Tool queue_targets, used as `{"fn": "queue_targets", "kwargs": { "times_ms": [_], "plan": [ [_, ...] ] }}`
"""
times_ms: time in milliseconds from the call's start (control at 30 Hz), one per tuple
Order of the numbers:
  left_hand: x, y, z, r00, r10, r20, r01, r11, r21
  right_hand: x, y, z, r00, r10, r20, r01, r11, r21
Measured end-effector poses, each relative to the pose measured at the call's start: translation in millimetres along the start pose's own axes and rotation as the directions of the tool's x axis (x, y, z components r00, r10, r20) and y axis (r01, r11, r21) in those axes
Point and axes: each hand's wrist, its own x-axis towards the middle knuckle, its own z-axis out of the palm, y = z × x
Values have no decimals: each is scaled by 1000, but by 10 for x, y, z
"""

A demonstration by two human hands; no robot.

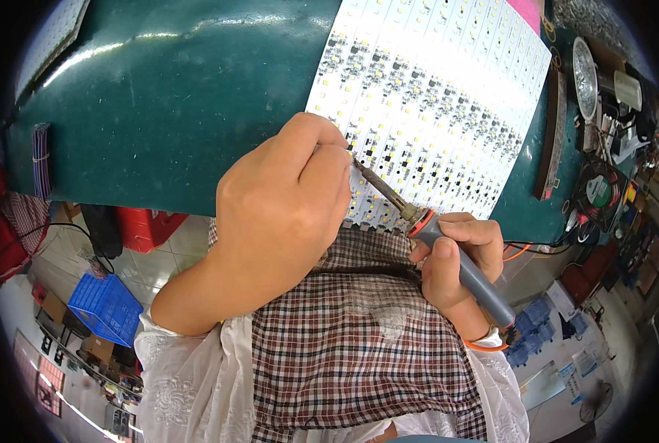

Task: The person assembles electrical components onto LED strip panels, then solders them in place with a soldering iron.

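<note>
A white LED circuit board panel (425, 88), with rows of yellow LEDs and small black parts, lies on the green table mat at its near edge. My right hand (462, 258) grips the grey handle of a soldering iron (484, 289). The iron's dark tip points up and left and reaches the panel's left part, beside my left fingertips. Thumb and forefinger of my left hand (281, 188) are pinched together at the panel's left edge. Whatever they hold, if anything, is hidden behind the fingers.
The green table mat (174, 96) extends to the left. A tied wire bundle (41, 161) lies at its left end. To the right are a long dark bar (554, 136), a round metal dish (584, 77) and a solder spool (597, 190). A blue crate (105, 310) stands on the floor.
</note>
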Motion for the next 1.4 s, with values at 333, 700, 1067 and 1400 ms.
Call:
{"fn": "queue_targets", "kwargs": {
  "times_ms": [333, 700, 1067, 1400],
  "plan": [
    [-12, -7, -112, 991, -131, -17, 128, 985, -120, 16, -35, 4, 1000, 7, 2, -7, 1000, -17],
    [-42, -84, -88, 994, -94, -55, 89, 993, -80, 87, -45, 69, 999, -9, 50, 9, 1000, -7],
    [-50, -104, -37, 993, -93, -77, 89, 995, -42, 109, -25, 120, 998, 2, 64, -4, 1000, 27],
    [-41, -99, -68, 995, -81, -60, 79, 997, -22, 99, -39, 108, 998, 6, 69, -7, 1000, 17]
  ]
}}
